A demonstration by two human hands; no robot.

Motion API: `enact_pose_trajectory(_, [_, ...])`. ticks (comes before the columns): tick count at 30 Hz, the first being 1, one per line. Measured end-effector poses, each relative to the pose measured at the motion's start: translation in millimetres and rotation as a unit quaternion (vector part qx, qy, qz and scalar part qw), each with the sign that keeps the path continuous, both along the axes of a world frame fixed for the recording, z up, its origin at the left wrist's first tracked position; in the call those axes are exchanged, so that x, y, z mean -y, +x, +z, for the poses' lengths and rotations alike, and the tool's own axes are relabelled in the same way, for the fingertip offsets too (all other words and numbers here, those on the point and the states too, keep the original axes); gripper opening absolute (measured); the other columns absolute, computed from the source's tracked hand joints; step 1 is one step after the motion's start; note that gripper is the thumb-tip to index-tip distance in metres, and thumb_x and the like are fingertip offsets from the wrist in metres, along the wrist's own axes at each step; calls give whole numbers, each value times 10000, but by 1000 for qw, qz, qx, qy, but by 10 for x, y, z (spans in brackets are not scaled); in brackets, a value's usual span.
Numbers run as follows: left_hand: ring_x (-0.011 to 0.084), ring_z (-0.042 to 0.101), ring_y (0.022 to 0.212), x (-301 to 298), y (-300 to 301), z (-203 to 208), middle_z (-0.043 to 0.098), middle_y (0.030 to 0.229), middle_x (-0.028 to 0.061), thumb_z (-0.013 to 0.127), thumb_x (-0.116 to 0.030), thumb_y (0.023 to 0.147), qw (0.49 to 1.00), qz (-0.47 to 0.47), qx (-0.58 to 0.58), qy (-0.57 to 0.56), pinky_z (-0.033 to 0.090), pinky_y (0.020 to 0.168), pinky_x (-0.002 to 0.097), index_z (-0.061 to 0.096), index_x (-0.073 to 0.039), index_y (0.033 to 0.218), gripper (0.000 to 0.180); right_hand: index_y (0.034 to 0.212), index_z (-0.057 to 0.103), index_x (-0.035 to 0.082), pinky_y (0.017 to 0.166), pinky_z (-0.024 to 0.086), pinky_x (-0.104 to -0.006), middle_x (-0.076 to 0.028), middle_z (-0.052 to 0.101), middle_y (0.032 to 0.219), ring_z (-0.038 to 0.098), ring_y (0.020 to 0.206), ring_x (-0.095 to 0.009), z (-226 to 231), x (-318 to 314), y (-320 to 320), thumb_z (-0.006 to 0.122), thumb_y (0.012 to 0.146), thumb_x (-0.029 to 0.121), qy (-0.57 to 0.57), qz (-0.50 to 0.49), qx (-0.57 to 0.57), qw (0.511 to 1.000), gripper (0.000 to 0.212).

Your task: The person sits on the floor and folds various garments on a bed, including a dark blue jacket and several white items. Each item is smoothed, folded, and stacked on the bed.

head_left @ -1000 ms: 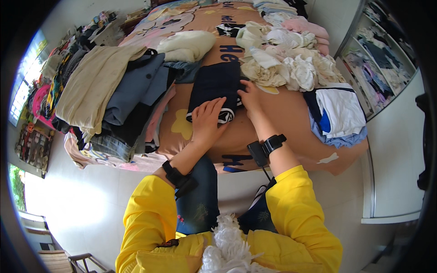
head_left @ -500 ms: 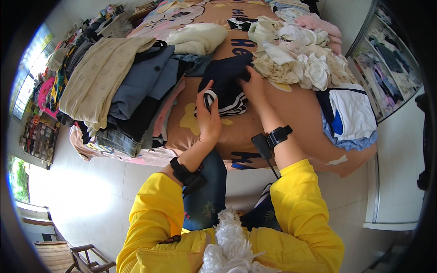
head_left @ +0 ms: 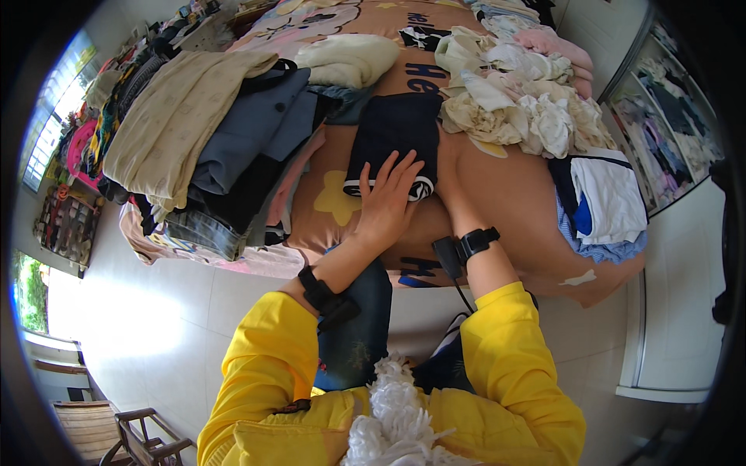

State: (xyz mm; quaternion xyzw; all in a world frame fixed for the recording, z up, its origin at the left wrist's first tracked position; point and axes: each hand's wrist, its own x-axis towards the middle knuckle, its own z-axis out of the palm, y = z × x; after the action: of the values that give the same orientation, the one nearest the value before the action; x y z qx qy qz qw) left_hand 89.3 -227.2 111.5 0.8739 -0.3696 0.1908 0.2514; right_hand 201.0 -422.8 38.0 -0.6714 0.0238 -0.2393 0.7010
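A navy garment with white-striped edging point(head_left: 388, 128) lies in a neat folded rectangle on the brown patterned bedspread. My left hand point(head_left: 388, 198) rests flat on its near end, fingers spread over the striped edge. Against the garment's right side is my right hand point(head_left: 451, 159); its fingers are hard to make out against the bedspread, so their grip does not show.
Folded trousers and jackets point(head_left: 225, 147) are stacked at the left, with a cream fluffy item point(head_left: 350, 60) behind. Crumpled pale clothes point(head_left: 528, 101) heap up at the far right. Nearer stands a small folded pile point(head_left: 602, 198). Beyond is a wardrobe point(head_left: 660, 124).
The navy garment has gone from loose and bunched to laid flat in a rectangle. My left hand has released its striped edge and flattened on top; my right hand has shifted down its right side.
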Motion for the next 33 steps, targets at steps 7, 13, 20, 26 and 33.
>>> enact_pose_trajectory(7, [257, 223, 1451, 117, 114, -61, 294, 1545, 92, 624, -151, 896, 986, 26, -31, -159, 59, 1142, 550, 342, -117, 1472, 643, 1428, 392, 47, 1122, 306, -400, -186, 389, 1464, 345, 1375, -334, 3, -138, -318, 474, 943, 119, -311, -12, 65, 948, 498])
enact_pose_trajectory(13, [255, 212, 1456, 65, 101, -151, 267, 1560, 97, 597, -411, 905, 998, -25, 40, 41, 95, 1156, 527, 310, -45, 1478, 738, 1384, 411, -21, 1091, 326, -341, -174, 452, 1402, 393, 1344, -270, 223, -116, -466, 495, 980, 236, 209, -14, 35, 977, 486])
enact_pose_trajectory(20, [400, 245, 1418, 75, -9, -71, 325, 1490, 206, 712, -175, 798, 995, -58, -24, -83, 170, 1147, 551, 341, 7, 1423, 749, 1304, 512, -46, 994, 410, -373, -168, 571, 1245, 509, 1191, -266, 442, -354, -873, 675, 883, 330, 210, -26, -152, 965, 588])
enact_pose_trajectory(26, [421, 329, 1358, 84, -462, -15, 356, 1423, 237, 691, -17, 736, 968, -198, -43, -147, 303, 1121, 466, 343, 10, 1390, 741, 1172, 598, 36, 749, 540, -333, -99, 658, 1049, 646, 851, -194, 743, -170, -599, 766, 800, 295, 274, 125, -220, 928, 483])
enact_pose_trajectory(33, [375, 528, 1050, -30, -624, -128, 433, 1196, 211, 647, 26, 740, 932, -219, -230, -172, 470, 852, 387, 333, -9, 1372, 707, 1093, 593, 27, 710, 568, -331, -103, 664, 941, 666, 827, -227, 890, -383, -803, 715, 801, 140, 241, 97, -143, 955, 337])
